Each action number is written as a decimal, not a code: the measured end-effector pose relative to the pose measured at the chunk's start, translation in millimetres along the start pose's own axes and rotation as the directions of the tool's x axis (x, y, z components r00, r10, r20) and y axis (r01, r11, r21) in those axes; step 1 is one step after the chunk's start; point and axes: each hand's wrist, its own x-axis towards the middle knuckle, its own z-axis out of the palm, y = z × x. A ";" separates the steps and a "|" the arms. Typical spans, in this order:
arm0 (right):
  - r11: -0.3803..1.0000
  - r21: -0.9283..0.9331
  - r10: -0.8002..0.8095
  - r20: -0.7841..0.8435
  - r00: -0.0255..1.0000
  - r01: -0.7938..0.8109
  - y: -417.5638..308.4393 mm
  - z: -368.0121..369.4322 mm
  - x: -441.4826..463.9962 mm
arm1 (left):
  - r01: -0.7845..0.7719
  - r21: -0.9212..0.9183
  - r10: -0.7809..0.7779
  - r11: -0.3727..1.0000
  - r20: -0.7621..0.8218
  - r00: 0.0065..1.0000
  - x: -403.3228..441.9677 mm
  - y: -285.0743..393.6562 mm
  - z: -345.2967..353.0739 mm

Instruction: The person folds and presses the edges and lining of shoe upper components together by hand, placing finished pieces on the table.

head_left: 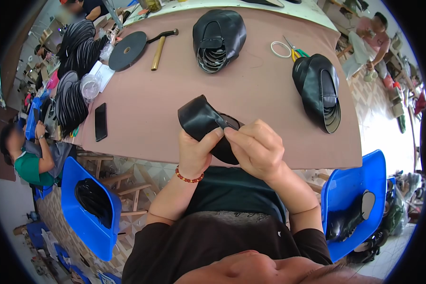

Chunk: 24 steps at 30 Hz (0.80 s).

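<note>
A black leather shoe upper (197,116) is held just above the near edge of the table. My left hand (195,150), with a beaded bracelet at its wrist, grips the upper from the left, its thumb pressed on the leather by the opening. From the right, my right hand (258,147) pinches the upper's edge near that thumb. The fingers behind the leather are hidden. Beyond my hands lies a nested stack of black shoe uppers (225,28), and a second nested stack of uppers (310,83) lies to the right.
On the brown-covered table (142,102) are a phone (101,122), a hammer (159,53), a roll of dark tape (123,59), a white ring (280,43) and scissors (296,53). Blue bins (71,208) (379,175) flank me. Other people (38,161) sit nearby.
</note>
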 end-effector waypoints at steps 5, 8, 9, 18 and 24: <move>1.000 0.028 -0.014 0.189 0.982 0.008 -1.7 -7.7 8.9 | 0.087 -0.066 -0.080 0.994 0.102 0.992 -1.9 12.2 -5.2; 0.998 0.044 0.024 0.273 0.962 -0.037 -6.3 -11.7 11.7 | 0.104 -0.089 -0.089 0.991 0.161 0.983 -0.6 17.1 -5.2; 0.999 0.041 0.018 0.280 0.960 -0.031 -5.7 -11.4 11.2 | 0.102 -0.102 -0.084 0.990 0.161 0.983 -1.2 16.2 -3.5; 0.913 0.326 0.060 0.490 0.870 -0.246 1.7 -16.0 29.9 | 0.123 -0.193 -0.110 0.974 0.072 0.991 16.8 12.9 -8.5; -0.005 0.668 0.108 0.740 0.664 -0.744 37.3 9.9 2.5 | 0.203 -0.170 -0.159 0.964 0.241 0.957 29.7 27.2 -18.6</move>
